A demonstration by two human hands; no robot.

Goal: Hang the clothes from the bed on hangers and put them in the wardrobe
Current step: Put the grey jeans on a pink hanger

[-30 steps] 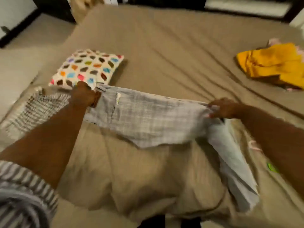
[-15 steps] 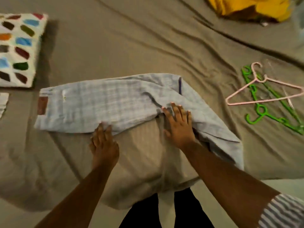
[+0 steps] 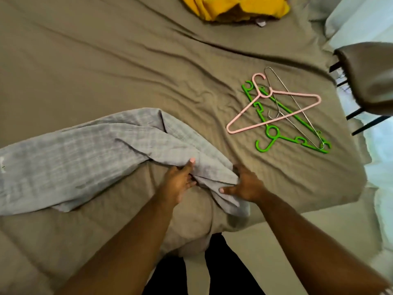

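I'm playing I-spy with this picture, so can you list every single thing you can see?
bed sheet: 1, brown, wrinkled, fills most of the view
grey checked garment: 1, pale grey, near edge of the bed, left to centre
yellow clothes: 1 heap, yellow, top edge
pink hanger: 1, pink, right part of the bed, lying over the green one
green hanger: 1, green, under the pink one
wire hanger: 1, silver, same pile
chair: 1, brown seat, black legs, right of the bed
floor: beige, lower right
trouser legs: 2, black, bottom centre
left hand: 1, grips the garment
right hand: 1, grips the garment's end
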